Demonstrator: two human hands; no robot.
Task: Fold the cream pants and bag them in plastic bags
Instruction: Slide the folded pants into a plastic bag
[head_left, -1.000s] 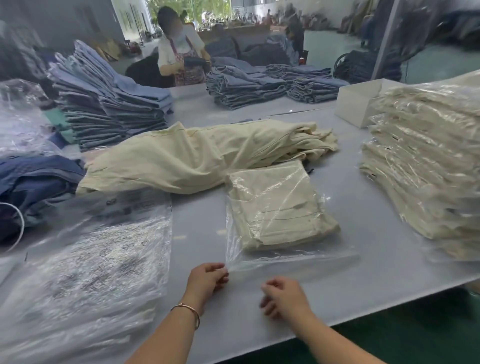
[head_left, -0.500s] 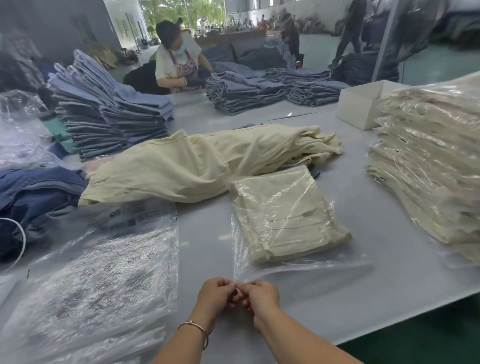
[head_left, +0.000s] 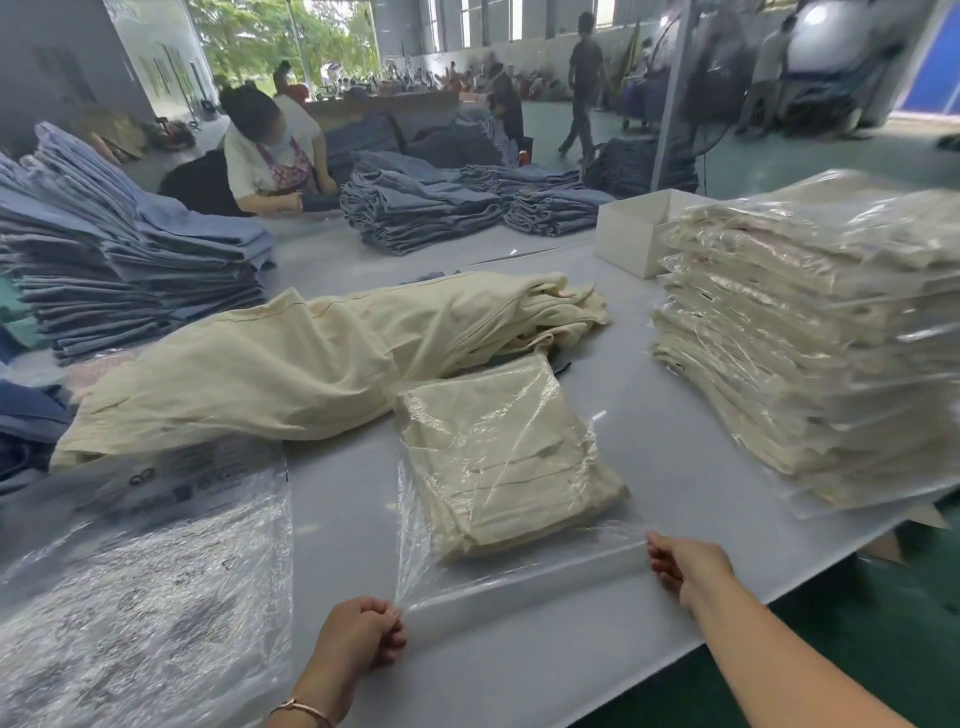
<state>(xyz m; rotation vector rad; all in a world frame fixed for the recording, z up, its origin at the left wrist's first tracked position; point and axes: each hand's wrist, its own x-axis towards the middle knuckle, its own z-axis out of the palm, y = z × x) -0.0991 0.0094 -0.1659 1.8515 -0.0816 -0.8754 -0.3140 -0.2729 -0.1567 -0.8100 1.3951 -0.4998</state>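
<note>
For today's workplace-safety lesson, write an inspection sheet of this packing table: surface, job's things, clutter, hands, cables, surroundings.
Surface: grey table, smooth.
Job's things: folded cream pants inside plastic bag, open end toward the person; unfolded cream pants behind; bagged stack at right; empty bags at left.
Clutter: white box; blue jeans stacks.
Hands: left hand and right hand pinch the bag's open end at opposite corners.
Cables: nothing seen.
Surroundings: hall, other workers, green floor.
</note>
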